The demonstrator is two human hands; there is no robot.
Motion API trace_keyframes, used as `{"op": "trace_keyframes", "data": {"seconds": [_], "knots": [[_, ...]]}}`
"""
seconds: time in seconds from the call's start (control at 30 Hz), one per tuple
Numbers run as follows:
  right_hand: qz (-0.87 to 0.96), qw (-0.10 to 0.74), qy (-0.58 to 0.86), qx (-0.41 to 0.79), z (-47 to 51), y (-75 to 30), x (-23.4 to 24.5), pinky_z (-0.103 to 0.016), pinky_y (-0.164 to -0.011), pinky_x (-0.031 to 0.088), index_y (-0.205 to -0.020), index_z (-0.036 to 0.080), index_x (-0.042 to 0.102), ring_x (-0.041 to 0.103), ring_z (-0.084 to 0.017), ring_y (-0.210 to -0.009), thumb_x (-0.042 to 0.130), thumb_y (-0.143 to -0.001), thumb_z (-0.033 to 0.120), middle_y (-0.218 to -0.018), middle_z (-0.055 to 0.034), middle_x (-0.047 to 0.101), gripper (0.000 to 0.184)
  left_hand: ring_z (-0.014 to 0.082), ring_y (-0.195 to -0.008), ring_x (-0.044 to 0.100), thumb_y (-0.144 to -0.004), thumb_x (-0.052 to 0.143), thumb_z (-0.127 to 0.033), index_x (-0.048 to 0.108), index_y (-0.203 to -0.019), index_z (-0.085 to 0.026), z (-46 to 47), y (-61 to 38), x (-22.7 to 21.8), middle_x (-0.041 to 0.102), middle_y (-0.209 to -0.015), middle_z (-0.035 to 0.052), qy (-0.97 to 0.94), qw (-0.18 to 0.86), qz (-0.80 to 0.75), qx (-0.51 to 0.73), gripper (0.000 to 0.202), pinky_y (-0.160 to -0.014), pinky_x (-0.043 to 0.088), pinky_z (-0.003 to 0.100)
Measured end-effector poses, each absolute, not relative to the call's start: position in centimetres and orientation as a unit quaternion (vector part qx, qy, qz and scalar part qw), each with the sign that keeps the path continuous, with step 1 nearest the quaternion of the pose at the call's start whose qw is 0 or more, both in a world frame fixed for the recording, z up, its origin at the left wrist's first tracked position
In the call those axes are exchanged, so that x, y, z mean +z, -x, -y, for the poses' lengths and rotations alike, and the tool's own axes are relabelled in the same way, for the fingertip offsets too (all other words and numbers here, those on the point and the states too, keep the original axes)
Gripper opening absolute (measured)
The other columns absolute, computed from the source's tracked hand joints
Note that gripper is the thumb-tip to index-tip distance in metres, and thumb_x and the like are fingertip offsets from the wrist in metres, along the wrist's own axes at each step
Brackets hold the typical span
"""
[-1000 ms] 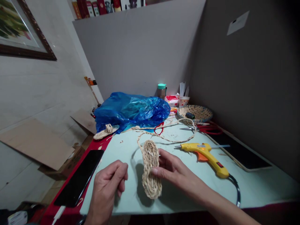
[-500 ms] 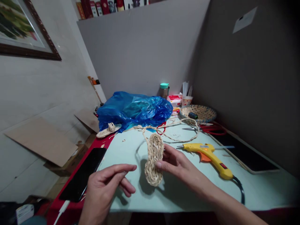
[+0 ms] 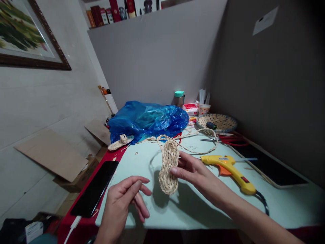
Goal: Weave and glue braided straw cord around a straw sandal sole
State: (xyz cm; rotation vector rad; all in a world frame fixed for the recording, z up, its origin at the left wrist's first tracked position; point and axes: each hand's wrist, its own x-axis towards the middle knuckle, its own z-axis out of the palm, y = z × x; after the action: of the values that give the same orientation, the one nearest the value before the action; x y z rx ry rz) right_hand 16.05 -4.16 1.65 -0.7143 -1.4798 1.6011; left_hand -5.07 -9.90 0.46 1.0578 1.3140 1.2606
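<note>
The right hand (image 3: 193, 171) still pinches the sole (image 3: 169, 162) by its edge, off the table (image 3: 142, 159). The left hand (image 3: 127, 200), empty, has curled its fingers, just left, apart.

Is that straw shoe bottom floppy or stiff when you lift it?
Probably fairly stiff: the woven sole holds its shape, held by one edge in the right hand. Likely light, pinched by fingertips only. Its loose braid would probably dangle.
</note>
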Motion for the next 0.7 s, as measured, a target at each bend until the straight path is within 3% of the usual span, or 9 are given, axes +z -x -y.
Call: {"op": "trace_keyframes", "data": {"seconds": [0.1,0.17,0.23,0.3,0.43,0.57,0.7], "knots": [[0.586,0.413,0.278,0.639,4.0,-15.8,1.7,-0.036,-0.092,0.048,-0.106,0.022,0.057,0.061,-0.023,-0.102,0.069,-0.091,0.034,-0.1,-0.003,0.065,0.023,0.0112,-0.034,0.057,-0.088,0.063,-0.048,0.068,-0.074,-0.015,10.1,5.4,0.3,0.064,-0.051,0.0008,-0.436,0.516,-0.535,0.507,0.036,-0.035,0.04,0.018],[0.583,0.416,0.276,0.641,4.0,-15.7,1.8,-0.039,-0.093,0.048,-0.101,0.022,0.057,0.061,-0.023,-0.098,0.072,-0.089,0.034,-0.093,-0.0019,0.063,0.023,0.0055,-0.03,0.042,-0.086,0.064,-0.051,0.06,-0.062,-0.016,10.3,5.7,0.1,0.049,-0.04,-0.0045,-0.426,0.501,-0.554,0.511,0.043,-0.035,0.029,0.015],[0.581,0.417,0.27,0.645,4.0,-15.7,1.8,-0.04,-0.095,0.048,-0.099,0.022,0.056,0.061,-0.023,-0.097,0.073,-0.088,0.034,-0.092,-0.0016,0.062,0.023,0.0035,-0.034,0.028,-0.083,0.067,-0.054,0.05,-0.053,-0.017,10.4,6.0,-0.1,0.035,-0.04,-0.0083,-0.423,0.469,-0.577,0.518,0.05,-0.035,0.021,0.015],[0.577,0.414,0.26,0.654,4.1,-15.6,1.9,-0.04,-0.096,0.048,-0.1,0.022,0.056,0.061,-0.023,-0.099,0.073,-0.088,0.034,-0.096,-0.0023,0.063,0.024,0.005,-0.038,0.025,-0.084,0.066,-0.053,0.044,-0.05,-0.019,10.5,6.2,-0.1,0.031,-0.042,-0.0083,-0.458,0.417,-0.594,0.512,0.053,-0.038,0.022,0.018],[0.57,0.407,0.246,0.67,4.1,-15.6,1.8,-0.035,-0.092,0.049,-0.1,0.022,0.055,0.061,-0.021,-0.099,0.075,-0.086,0.032,-0.098,-0.002,0.063,0.026,0.0111,-0.048,0.048,-0.09,0.061,-0.038,0.054,-0.05,-0.02,10.4,6.2,0.1,0.051,-0.044,-0.0027,-0.563,0.327,-0.581,0.489,0.045,-0.054,0.04,0.022],[0.568,0.406,0.244,0.674,4.1,-15.6,1.6,-0.033,-0.089,0.049,-0.098,0.022,0.054,0.062,-0.02,-0.096,0.077,-0.085,0.03,-0.096,-0.0008,0.063,0.028,0.0165,-0.063,0.067,-0.085,0.066,-0.027,0.079,-0.07,-0.025,9.9,6.8,0.3,0.076,-0.069,0.0019,-0.599,0.351,-0.528,0.49,0.019,-0.062,0.051,0.023],[0.57,0.401,0.236,0.677,4.0,-15.6,1.8,-0.032,-0.089,0.05,-0.099,0.023,0.052,0.063,-0.021,-0.099,0.077,-0.085,0.029,-0.102,-0.0024,0.067,0.029,0.0218,-0.079,0.075,-0.081,0.068,-0.02,0.083,-0.068,-0.026,9.6,7.6,-0.1,0.081,-0.087,0.0055,-0.595,0.378,-0.497,0.506,0.021,-0.072,0.057,0.026]]}}
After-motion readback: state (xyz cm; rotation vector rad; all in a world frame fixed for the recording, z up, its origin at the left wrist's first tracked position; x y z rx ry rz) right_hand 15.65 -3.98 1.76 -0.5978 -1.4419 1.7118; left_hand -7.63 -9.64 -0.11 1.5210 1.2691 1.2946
